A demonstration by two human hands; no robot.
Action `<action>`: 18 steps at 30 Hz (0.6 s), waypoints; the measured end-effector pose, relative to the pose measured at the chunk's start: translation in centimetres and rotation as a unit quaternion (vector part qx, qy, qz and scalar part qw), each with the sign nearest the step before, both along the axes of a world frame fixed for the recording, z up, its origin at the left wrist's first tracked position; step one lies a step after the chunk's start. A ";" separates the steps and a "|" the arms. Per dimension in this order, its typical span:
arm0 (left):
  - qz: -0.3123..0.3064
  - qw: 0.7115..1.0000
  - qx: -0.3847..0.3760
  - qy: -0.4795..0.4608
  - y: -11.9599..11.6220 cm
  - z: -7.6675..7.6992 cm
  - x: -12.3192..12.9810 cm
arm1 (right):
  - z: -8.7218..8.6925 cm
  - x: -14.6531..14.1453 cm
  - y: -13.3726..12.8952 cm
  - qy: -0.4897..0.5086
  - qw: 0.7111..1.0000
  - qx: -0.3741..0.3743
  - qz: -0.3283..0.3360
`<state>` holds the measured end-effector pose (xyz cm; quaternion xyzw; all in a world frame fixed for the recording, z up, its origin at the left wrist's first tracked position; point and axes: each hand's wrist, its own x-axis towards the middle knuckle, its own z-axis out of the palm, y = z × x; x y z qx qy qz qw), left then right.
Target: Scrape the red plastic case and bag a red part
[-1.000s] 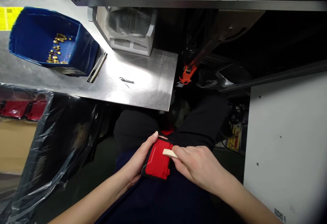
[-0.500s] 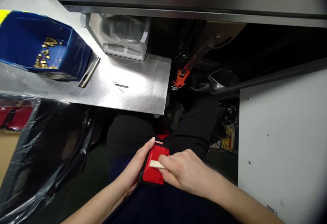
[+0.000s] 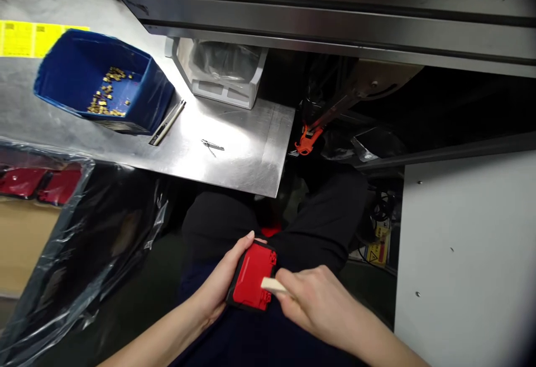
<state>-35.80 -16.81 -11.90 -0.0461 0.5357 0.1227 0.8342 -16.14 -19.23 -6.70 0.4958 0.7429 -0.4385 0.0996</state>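
Being held above the lap: one flat, rectangular, red-and-black plastic case (image 3: 252,277), its red face being turned upward and its notched edge being presented to the right. The case is being gripped along its black left edge by the left hand (image 3: 221,283); the thumb is being laid against the upper corner, while most of the other fingers are being hidden by the case.

One short, pale, blunt-ended stick (image 3: 270,284) is being clasped by the right hand (image 3: 314,300), the fingers being closed narrowly around it. Its tip is being pointed over the red face, near the notched edge; whether contact is being made cannot be told.

On the grey metal desk (image 3: 251,157), beyond the hands: one deep blue plastic bin (image 3: 153,99), in which small brass-coloured pieces (image 3: 99,109) are being contained; two slim, pen-like tools (image 3: 168,123), being placed beside that bin; one thin, dark implement (image 3: 213,144); one pale-grey plastic bin (image 3: 221,92), in which a clear plastic bag (image 3: 226,60) is being held; yellow paper labels (image 3: 19,39).

Left of the lap: red panels (image 3: 62,182), being ranged above brown cardboard (image 3: 25,233), with glossy black plastic sheeting (image 3: 121,210) being draped alongside.

Right of the desk: one bright-orange tool (image 3: 307,142); farther right, one flat white panel (image 3: 469,244).
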 end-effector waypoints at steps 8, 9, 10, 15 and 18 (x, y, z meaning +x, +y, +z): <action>-0.007 1.000 0.002 -0.015 0.1 0.0 -0.4 | -0.1 -0.3 0.3 -0.003 1.000 -0.007 0.003; -0.004 1.000 0.009 -0.012 0.0 0.0 -0.4 | -0.1 -0.3 0.3 0.007 1.000 -0.011 0.014; 0.003 1.000 0.015 -0.011 0.0 0.0 -0.3 | -0.1 -0.3 0.3 0.014 1.000 -0.009 0.022; 0.030 0.999 -0.024 -0.038 -0.3 -0.3 -0.3 | -0.3 0.1 0.5 -0.016 1.000 -0.005 0.010; 0.035 0.998 -0.028 -0.048 -0.3 -0.5 -0.4 | -0.4 0.0 0.7 0.000 0.999 -0.005 0.035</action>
